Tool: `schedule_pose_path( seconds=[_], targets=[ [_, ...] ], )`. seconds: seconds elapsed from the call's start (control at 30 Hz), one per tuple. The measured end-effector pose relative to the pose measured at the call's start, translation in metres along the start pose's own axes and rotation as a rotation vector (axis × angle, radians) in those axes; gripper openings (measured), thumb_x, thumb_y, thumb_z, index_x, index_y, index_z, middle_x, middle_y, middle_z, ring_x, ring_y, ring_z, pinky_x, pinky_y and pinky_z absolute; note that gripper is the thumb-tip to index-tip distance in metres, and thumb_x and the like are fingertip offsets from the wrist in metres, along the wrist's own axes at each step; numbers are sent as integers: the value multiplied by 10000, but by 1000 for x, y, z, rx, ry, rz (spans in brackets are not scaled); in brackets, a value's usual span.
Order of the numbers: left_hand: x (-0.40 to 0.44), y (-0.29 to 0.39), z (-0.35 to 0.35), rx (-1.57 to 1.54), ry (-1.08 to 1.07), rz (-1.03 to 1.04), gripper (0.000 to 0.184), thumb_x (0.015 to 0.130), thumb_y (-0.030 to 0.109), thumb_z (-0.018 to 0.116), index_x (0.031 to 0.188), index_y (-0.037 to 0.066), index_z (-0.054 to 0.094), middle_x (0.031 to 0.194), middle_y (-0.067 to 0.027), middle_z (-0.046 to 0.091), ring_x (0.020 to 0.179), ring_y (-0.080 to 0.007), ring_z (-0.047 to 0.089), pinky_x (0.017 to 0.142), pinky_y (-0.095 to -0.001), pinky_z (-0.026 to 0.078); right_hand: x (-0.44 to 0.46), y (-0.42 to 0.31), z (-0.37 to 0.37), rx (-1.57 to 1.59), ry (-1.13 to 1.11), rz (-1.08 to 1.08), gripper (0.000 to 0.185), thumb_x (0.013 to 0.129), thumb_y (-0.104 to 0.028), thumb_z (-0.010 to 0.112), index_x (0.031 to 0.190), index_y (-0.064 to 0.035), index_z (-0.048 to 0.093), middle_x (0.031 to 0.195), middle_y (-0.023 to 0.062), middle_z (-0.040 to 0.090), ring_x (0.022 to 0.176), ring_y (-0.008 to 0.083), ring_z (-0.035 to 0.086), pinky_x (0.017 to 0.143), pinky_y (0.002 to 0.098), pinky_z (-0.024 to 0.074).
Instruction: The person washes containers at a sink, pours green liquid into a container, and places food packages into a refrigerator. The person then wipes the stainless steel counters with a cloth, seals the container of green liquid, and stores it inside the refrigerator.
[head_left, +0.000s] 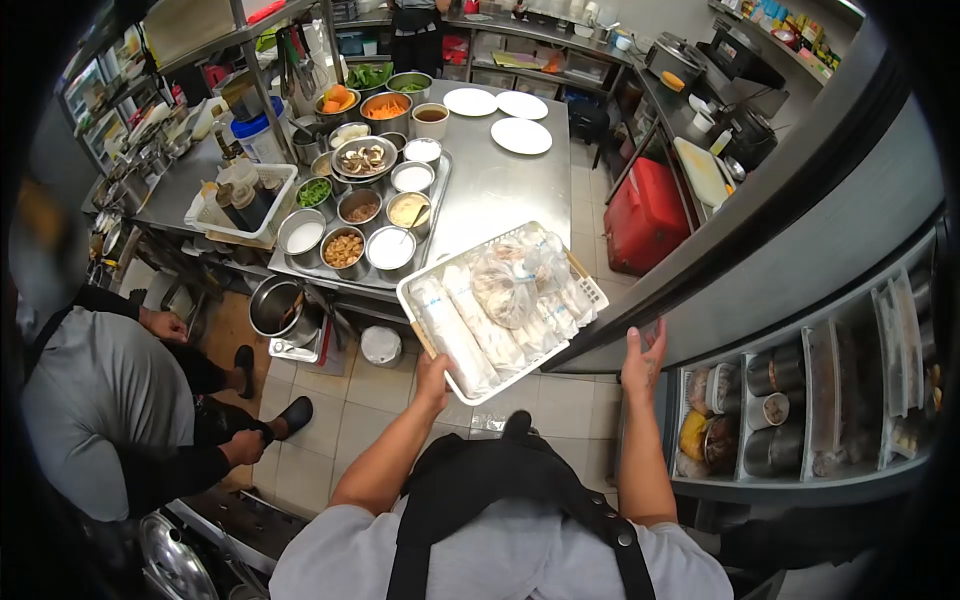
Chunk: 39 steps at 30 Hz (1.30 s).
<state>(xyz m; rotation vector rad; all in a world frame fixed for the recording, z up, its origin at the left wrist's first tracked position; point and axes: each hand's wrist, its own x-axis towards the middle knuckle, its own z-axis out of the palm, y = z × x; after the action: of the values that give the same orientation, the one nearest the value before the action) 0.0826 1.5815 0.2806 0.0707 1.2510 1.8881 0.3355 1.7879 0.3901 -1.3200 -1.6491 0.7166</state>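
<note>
A white plastic basket (507,388) is tilted in front of me, filled with several wrapped packets (452,345) and a knotted clear bag (503,290). My left hand (433,382) grips its near left end, fingers closed under the rim. The basket's far corner overlaps the front edge of the steel table, and I cannot tell whether it rests there. My right hand (642,358) is apart from the basket, fingers spread and holding nothing. It is nearest to the open fridge door (740,240). To its right is the open fridge (800,470) with containers and bags inside.
On the steel table (480,190) stand several metal bowls of ingredients (390,250) and three white plates (521,137). A co-worker (120,400) sits or crouches at left. A pot (283,308) and a white tub (381,346) stand low by the table. A red cooler (650,215) is beyond the door.
</note>
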Motion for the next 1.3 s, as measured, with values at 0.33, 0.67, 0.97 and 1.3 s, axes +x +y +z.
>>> schedule_pose_path(
  seconds=[0.33,0.67,0.97,1.3],
  targets=[
    [-22,-39,22,-35,54,-47,690,710,9,469,1365,48,258,1243,-164,442,1129,-318,513,826,-505,534,55,23,18,23,8,-52,496,878,-227,605,1237,30,377,1188,178,407,1082,277,473,883,361,430],
    [-29,-48,33,-200,-55,-179,645,872,185,583,1405,76,238,1349,-133,415,1208,-316,469,914,-528,469,106,57,42,48,7,-139,356,866,-187,612,1094,16,427,1070,156,406,921,242,468,814,352,434],
    [-32,-41,56,-180,-34,-213,605,867,206,608,1365,24,314,1310,-133,480,1191,-292,497,940,-488,455,159,51,72,92,30,-116,379,843,-151,631,1131,12,446,1089,164,422,952,255,479,881,369,414],
    [-17,-57,51,-159,60,-219,560,803,133,582,1310,1,384,1240,-129,531,1141,-284,528,965,-463,435,192,26,113,40,-479,-235,407,837,-268,628,1110,20,537,1111,194,544,1028,321,540,917,386,423]
  ],
)
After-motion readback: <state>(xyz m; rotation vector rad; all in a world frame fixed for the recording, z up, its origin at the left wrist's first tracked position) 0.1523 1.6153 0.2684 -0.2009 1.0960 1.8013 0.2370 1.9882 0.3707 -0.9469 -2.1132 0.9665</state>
